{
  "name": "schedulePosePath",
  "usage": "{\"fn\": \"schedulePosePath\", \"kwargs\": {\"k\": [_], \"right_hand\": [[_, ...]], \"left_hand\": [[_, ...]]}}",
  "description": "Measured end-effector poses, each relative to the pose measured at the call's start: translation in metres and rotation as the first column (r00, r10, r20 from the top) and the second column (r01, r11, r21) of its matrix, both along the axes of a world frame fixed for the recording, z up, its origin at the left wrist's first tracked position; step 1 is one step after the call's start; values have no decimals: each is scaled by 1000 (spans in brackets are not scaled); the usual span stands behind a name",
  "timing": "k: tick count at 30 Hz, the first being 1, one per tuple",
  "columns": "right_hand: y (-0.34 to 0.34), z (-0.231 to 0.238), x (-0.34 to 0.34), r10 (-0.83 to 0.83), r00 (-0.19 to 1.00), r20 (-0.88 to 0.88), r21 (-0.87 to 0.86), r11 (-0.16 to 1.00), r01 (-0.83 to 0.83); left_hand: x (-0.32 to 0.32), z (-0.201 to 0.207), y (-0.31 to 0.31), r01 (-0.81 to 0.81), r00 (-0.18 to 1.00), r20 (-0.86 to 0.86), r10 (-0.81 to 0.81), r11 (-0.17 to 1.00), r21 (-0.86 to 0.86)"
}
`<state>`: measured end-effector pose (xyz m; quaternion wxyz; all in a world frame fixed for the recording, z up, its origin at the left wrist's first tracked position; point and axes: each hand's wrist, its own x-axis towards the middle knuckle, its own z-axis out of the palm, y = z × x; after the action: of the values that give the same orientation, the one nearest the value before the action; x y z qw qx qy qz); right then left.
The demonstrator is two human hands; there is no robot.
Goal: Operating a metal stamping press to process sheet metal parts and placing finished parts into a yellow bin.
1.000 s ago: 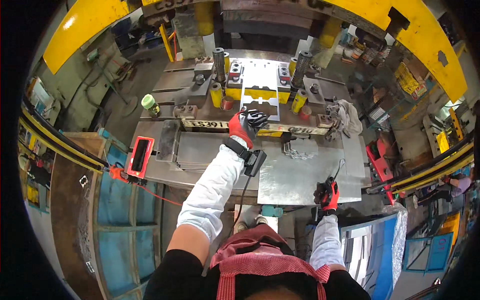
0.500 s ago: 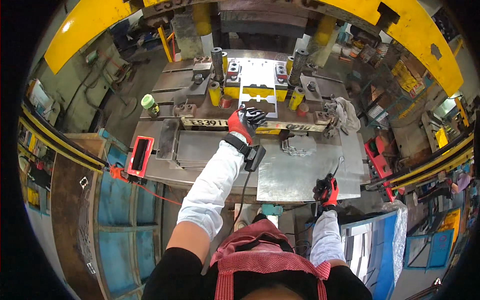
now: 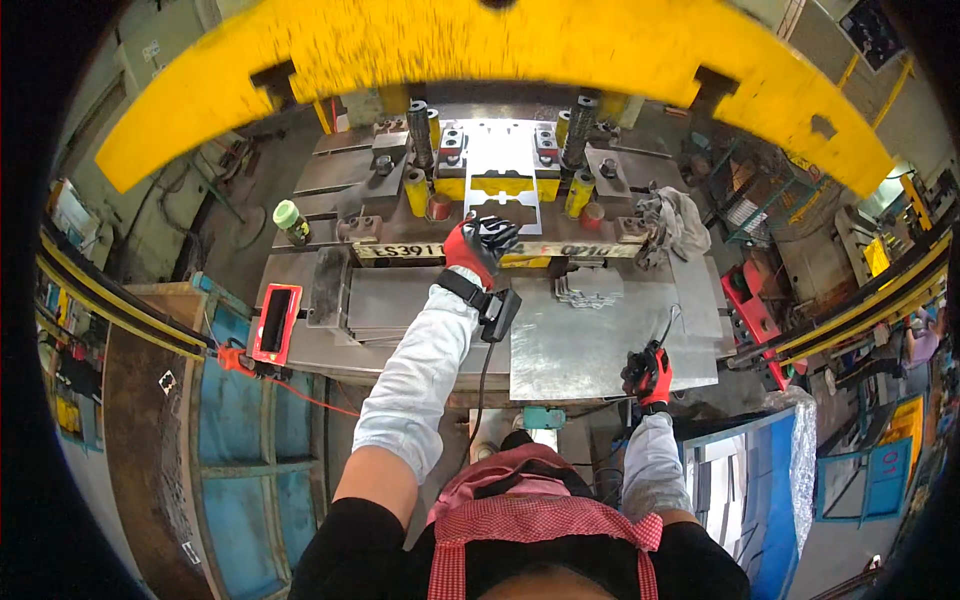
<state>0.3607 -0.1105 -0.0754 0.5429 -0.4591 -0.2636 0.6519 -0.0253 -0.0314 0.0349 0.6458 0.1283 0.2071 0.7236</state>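
Note:
My left hand [image 3: 482, 243], in a red and black glove, is closed at the near end of a shiny metal strip [image 3: 503, 150]. The strip has shaped cut-outs and lies in the die [image 3: 455, 188] between yellow blocks. My right hand [image 3: 650, 374], also gloved, grips a thin metal hook tool [image 3: 673, 320] over the front right of a flat steel sheet [image 3: 570, 350]. Several small stamped metal pieces [image 3: 585, 290] lie at the back of that sheet, near the die's front edge. A strapped black device [image 3: 499, 315] sits on my left wrist.
A big yellow press beam [image 3: 490, 50] arches above the die. Flat plates [image 3: 395, 300] lie left of the sheet, beside a red-rimmed tray [image 3: 277, 323]. A green-capped bottle [image 3: 291, 222] stands at the left; a grey rag [image 3: 675, 225] lies at the right, above a red bin [image 3: 752, 315].
The yellow beam hangs lower in the picture. The view has shifted slightly. Both hands keep nearly the same places, the left at the strip's end and the right on the hook tool.

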Motion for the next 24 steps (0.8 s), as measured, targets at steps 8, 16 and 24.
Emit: {"fn": "schedulePosePath", "kwargs": {"k": [8, 16, 24], "right_hand": [[1, -10, -4, -23, 995, 102, 24, 1000, 20], [5, -8, 2, -63, 997, -48, -40, 997, 61], [6, -11, -3, -66, 997, 38, -17, 998, 66]], "left_hand": [[-23, -36, 13, 47, 493, -842, 220, 959, 279], [3, 2, 2, -59, 981, -192, 41, 994, -90], [2, 9, -8, -61, 994, -93, 54, 996, -69]]}}
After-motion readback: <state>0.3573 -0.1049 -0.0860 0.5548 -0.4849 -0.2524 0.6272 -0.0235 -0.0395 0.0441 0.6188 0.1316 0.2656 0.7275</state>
